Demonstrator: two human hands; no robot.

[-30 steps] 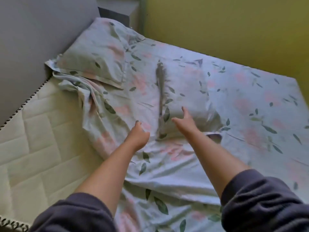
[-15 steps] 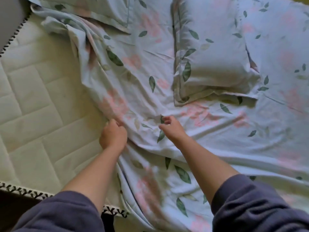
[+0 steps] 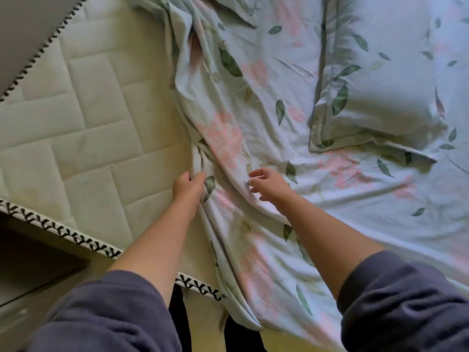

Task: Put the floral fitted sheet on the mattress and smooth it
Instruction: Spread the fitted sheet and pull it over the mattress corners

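The floral fitted sheet (image 3: 317,199), pale blue with pink flowers and green leaves, covers the right part of the cream quilted mattress (image 3: 83,128). Its bunched left edge runs down the middle and hangs over the near side. My left hand (image 3: 189,185) grips that bunched edge, fingers curled into the folds. My right hand (image 3: 269,184) hovers just right of it with fingers loosely spread, touching or just above a ridge of sheet.
A matching floral pillow (image 3: 380,80) lies on the sheet at the upper right, and the corner of a second pillow (image 3: 236,8) shows at the top. A grey wall (image 3: 22,26) borders the mattress at the upper left. The mattress's black-and-white trim (image 3: 63,231) marks its near edge.
The view has dropped and closed in on the near edge. My left hand has taken hold of the bunched sheet edge. My right hand has let go of the fabric and opened.
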